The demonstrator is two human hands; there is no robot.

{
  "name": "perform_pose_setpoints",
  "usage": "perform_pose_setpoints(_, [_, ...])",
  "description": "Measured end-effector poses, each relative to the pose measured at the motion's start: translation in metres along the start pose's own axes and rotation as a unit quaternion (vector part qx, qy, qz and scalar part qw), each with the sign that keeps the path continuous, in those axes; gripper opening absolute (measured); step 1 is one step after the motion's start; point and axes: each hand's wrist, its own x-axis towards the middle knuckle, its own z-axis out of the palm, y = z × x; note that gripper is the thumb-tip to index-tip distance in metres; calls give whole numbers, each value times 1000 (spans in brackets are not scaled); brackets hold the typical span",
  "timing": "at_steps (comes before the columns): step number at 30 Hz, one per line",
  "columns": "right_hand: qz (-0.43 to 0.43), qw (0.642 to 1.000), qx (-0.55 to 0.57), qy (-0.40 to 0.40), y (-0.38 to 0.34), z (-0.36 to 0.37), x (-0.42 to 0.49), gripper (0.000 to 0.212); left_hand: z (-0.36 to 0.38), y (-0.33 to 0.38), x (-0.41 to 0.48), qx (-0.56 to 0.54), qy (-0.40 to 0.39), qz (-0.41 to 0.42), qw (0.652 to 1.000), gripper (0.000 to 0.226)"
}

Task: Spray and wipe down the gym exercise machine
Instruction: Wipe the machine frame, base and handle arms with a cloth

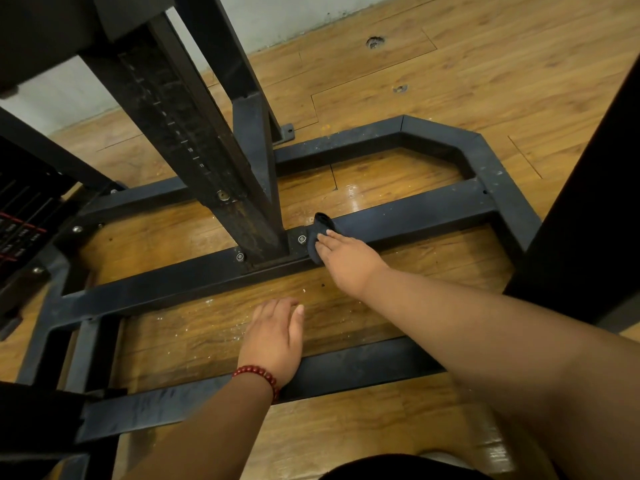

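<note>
The upright post (256, 216) stands right beside the cloth (320, 226), which we press onto the crossbar (415, 213) under the straight fingers of our right hand (349, 265), our left hand (273, 337) flat on the floor (346, 317), holding nothing.

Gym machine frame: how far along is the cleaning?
Nothing looks plainly finished. The right hand presses a dark cloth onto the middle crossbar by the upright post; the left hand rests on the floor. White specks mark the outer frame, still to wipe.
</note>
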Motion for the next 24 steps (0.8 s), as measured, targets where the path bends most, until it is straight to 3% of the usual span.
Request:
perform_pose_setpoints(4, [-66, 998, 11, 11, -28, 4, 17, 59, -1, 1, 0, 15, -6, 1, 1000, 44])
perform_pose_setpoints(11, [-93, 994, -55, 8, -7, 2, 12, 56, -1, -2, 0, 12, -9, 1, 1000, 44])
perform_pose_setpoints(16, [-3, 999, -29, 21, 11, 3, -5, 51, 1, -3, -1, 7, -4, 2, 1000, 46])
perform_pose_setpoints(20, [161, 983, 35, 78, 17, -5, -6, 39, 1, -3, -1, -6, -2, 0, 1000, 47])
perform_pose_setpoints(22, [162, 980, 66, 97, 9, -8, -1, 43, 1, -2, -1, -3, -2, 0, 1000, 46])
perform_pose_setpoints(24, [94, 991, 52, 82, -10, -1, 8, 52, 0, -1, -1, 0, -4, 1, 1000, 46])
